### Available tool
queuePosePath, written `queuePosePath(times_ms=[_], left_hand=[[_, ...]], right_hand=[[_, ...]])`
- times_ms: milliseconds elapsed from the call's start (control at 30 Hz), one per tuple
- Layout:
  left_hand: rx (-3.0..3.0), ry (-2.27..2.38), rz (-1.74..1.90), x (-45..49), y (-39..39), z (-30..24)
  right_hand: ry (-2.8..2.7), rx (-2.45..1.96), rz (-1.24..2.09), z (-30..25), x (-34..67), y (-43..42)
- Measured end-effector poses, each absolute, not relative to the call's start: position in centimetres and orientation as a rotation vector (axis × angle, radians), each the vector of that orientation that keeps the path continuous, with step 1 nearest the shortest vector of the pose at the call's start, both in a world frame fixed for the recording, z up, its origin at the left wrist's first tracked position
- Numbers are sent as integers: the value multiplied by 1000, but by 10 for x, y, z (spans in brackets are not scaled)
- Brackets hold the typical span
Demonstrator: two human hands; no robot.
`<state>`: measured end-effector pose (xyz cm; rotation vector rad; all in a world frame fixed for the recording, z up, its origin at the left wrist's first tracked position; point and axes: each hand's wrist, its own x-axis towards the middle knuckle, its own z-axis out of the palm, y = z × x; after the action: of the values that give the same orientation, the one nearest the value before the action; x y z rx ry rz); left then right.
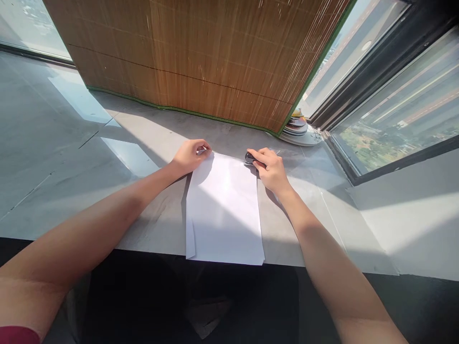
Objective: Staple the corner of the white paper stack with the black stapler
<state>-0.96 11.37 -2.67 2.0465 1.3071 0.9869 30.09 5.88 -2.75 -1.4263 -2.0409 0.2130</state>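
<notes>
A white sheet of paper (224, 210) lies lengthwise on the grey ledge (154, 138), its near end reaching past the front edge. My left hand (191, 155) is curled at the paper's far left corner, fingers pinched on the corner. My right hand (270, 167) is closed over a small dark stapler (248, 159) at the paper's far right corner. A narrow strip along the paper's near left edge is folded up.
A hanging bamboo blind (201, 52) with green trim covers the window behind the ledge. A stack of plates (299, 129) stands at the back right by the window frame (376, 62). Below the ledge's front edge it is dark.
</notes>
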Motion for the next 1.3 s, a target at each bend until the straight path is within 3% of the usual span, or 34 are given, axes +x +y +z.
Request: queuePosePath(times_ms=[633, 1300], left_hand=[[2030, 1319, 973, -10, 114, -26], [2055, 1356, 968, -10, 116, -29]], right_hand=[[-2073, -1447, 169, -29, 300, 59], [-2304, -1662, -195, -24, 278, 45]])
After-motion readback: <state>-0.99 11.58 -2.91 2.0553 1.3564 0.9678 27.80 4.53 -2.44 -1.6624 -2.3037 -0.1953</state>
